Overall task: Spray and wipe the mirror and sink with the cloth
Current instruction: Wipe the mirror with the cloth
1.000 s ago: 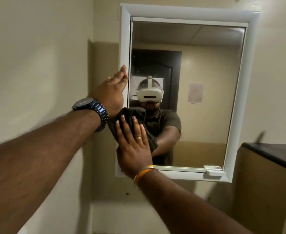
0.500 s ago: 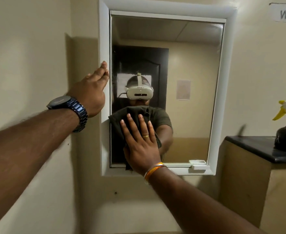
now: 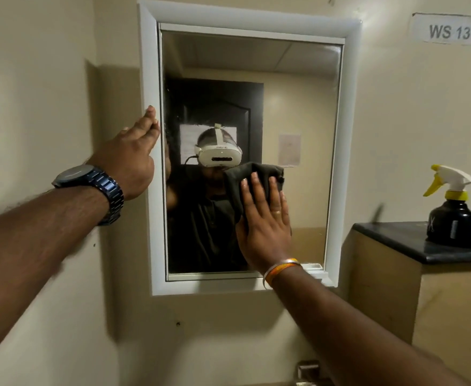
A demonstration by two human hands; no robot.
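The right hand (image 3: 265,221) lies flat with straight fingers spread, pressing a dark grey folded cloth (image 3: 252,178) against the glass of the rectangular white-framed wall mirror (image 3: 298,107); the cloth sits just below the middle of the glass, its top edge showing at 12 o'clock from the fingertips. An orange and white bangle (image 3: 280,270) circles the right wrist, and a ring shows on one finger. The left hand (image 3: 130,160), at 9 o'clock from the cloth, rests with straight fingers against the left side of the white frame, holding nothing; a dark blue metal-link wristwatch (image 3: 89,185) is on that wrist. At 3 o'clock from the mirror, a black spray bottle with a white and yellow trigger head (image 3: 453,211) stands upright on a black counter top (image 3: 395,235) over a beige cabinet, well apart from both hands. At 1 o'clock, a white wall label (image 3: 448,30) reads "WS 13". A metal tap fitting (image 3: 308,370) peeks in at 6 o'clock; the sink itself cannot be made out
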